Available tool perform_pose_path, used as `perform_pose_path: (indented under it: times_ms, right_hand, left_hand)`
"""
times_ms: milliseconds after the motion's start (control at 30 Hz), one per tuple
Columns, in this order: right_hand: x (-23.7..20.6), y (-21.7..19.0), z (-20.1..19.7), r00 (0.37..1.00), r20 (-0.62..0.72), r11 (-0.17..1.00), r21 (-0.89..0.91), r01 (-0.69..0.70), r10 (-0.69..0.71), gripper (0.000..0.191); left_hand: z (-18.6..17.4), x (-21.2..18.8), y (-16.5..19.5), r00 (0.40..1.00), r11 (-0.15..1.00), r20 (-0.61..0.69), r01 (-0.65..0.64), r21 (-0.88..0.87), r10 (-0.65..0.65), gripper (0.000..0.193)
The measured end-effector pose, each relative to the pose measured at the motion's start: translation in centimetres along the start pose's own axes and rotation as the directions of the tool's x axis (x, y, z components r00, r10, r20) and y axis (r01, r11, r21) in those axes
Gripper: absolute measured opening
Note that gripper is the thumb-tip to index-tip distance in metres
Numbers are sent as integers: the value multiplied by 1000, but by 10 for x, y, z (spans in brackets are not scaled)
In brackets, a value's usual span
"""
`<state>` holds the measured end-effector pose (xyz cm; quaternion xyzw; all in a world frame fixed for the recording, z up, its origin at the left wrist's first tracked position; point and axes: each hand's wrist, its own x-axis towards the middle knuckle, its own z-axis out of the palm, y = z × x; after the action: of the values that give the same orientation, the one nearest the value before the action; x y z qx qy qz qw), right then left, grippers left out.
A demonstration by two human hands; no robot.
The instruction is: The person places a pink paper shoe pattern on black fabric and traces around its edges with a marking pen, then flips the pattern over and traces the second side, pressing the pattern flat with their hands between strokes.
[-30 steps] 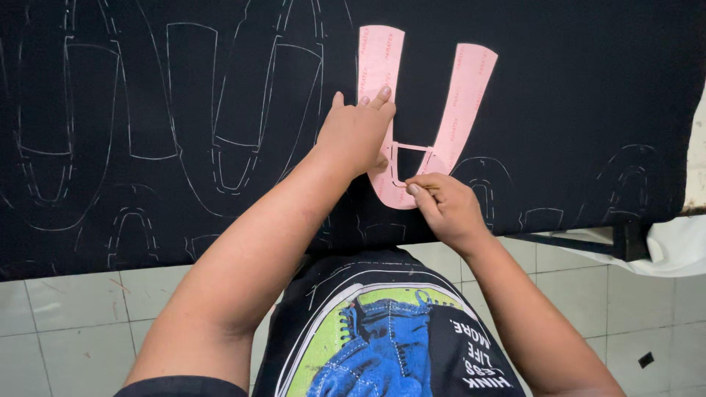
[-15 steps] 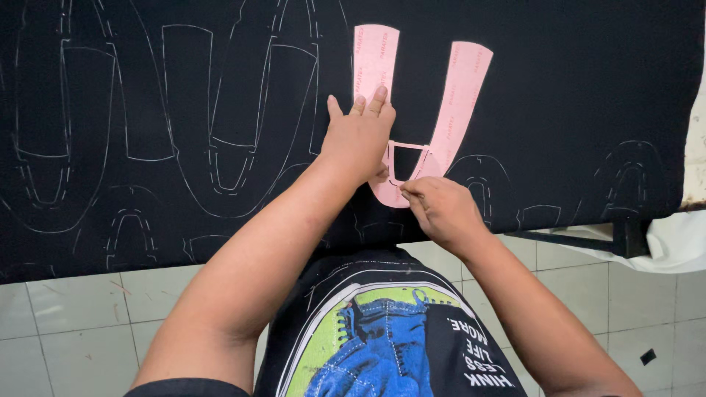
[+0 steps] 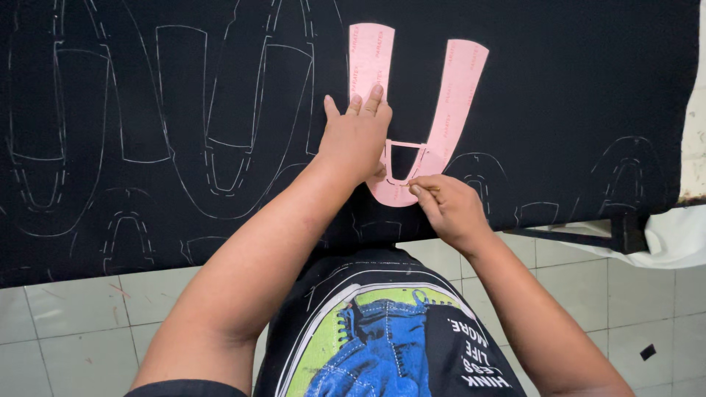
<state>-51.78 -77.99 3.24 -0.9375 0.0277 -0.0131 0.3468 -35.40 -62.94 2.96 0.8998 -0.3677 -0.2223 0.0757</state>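
My left hand (image 3: 358, 140) lies flat and open, palm down, on the pink U-shaped template (image 3: 441, 117), fingers spread over the lower part of its left arm, pinning it. The template lies on the black fabric (image 3: 573, 88) that covers the desk, near the fabric's edge closest to me, right of centre. Its two long arms point away from me and the rounded bottom points toward me. There is a small cutout window near the bottom curve.

My right hand (image 3: 448, 206) is closed in a pinch on a thin marking tool (image 3: 425, 189), tip touching the template's lower right edge, just beside the cutout. The tool is mostly hidden by my fingers, so its kind is unclear. Both hands are near each other, left one slightly overlapping the template's bottom left.

The fabric left of the template is full of white traced outlines (image 3: 243, 125) of the same U shape, plus smaller arch shapes lower down. More faint arch outlines sit right of the template.

Below the fabric edge there is a white tiled floor (image 3: 66, 331). A black graphic shirt (image 3: 382, 331) is at the bottom centre. White cloth (image 3: 669, 235) hangs off the right end of the desk.
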Motion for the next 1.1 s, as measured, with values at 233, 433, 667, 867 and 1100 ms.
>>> perform_pose_path:
  times_ms: [233,433,667,867,1100]
  right_hand:
    - [-2,6,-3,994,-13,979,-175,102,-106,12]
    - [-3,4,2,996,-23,993,-87,84,-87,13]
    - [7,13,-13,993,-71,994,-45,-101,98,13]
    - [4,6,-3,982,-153,983,-162,88,-113,9]
    - [10,11,-5,991,-130,988,-156,14,-35,11]
  left_hand:
    - [-2,0,2,1000,1000,23,12,10,-12,110]
    - [-3,-1,2,1000,1000,11,4,20,-5,110]
    - [-3,-1,2,999,1000,34,20,-7,-20,113]
    - [-2,-3,1,1000,1000,13,14,-11,-14,111]
    - [-2,-3,2,1000,1000,4,13,-16,-13,108]
